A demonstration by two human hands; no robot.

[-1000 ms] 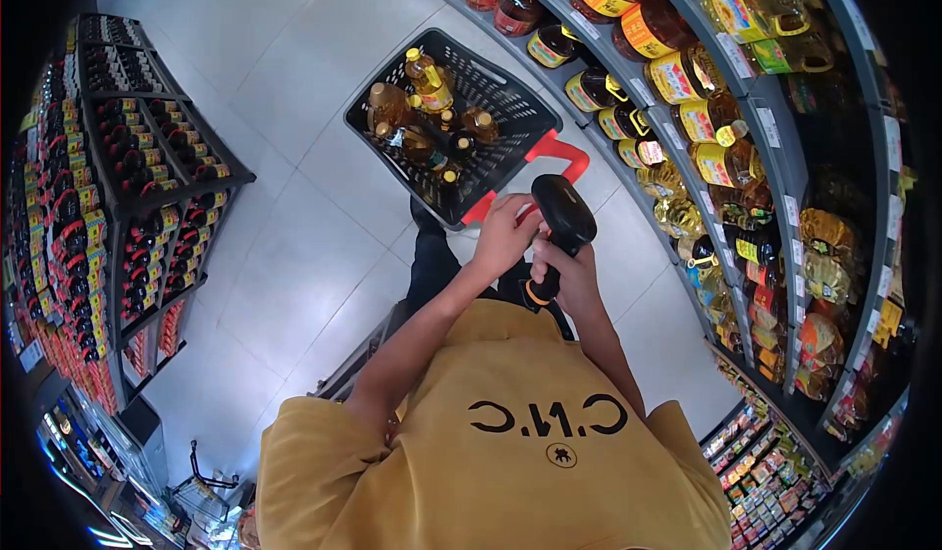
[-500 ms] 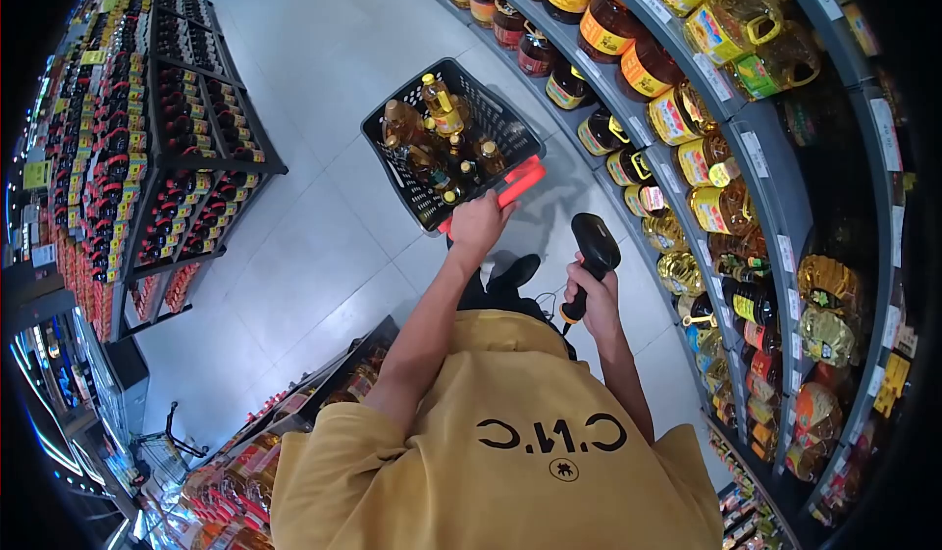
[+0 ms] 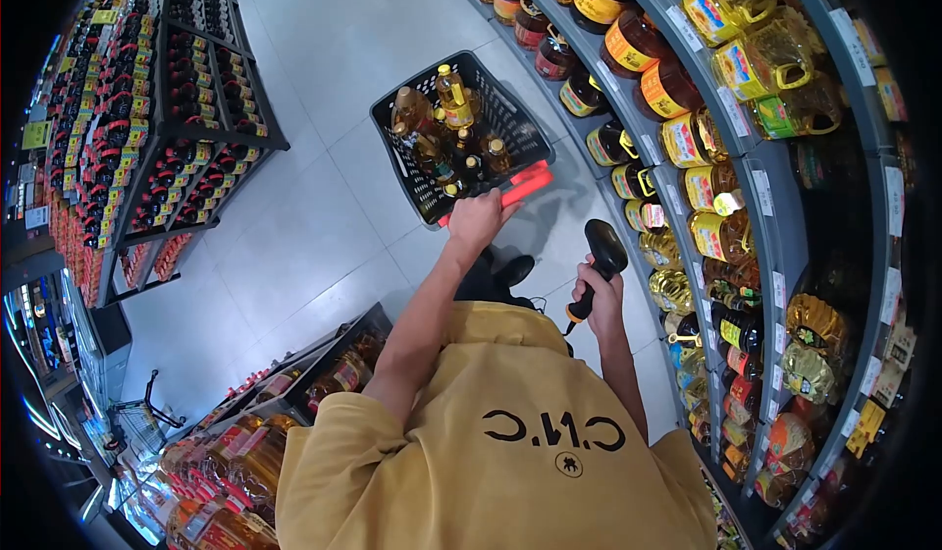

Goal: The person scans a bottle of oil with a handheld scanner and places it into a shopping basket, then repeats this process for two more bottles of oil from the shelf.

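Note:
My left hand is closed around the red handle of a black shopping basket. Several bottles stand in the basket, among them a yellow-labelled oil bottle and dark bottles with yellow caps. In my right hand is a black handheld barcode scanner, gripped by its handle, with its rounded head pointing up and away from me. A cable seems to hang below it. The scanner is apart from both the basket and the shelf.
Curved-looking shelves of oil jugs and bottles with price tags run along the right. A bottle rack stands on the left over pale floor tiles. A low bottle display and a shopping cart are at lower left.
The view has shifted slightly. The basket and both hands sit a little further right in it. My left hand keeps hold of the handle and my right hand keeps the scanner.

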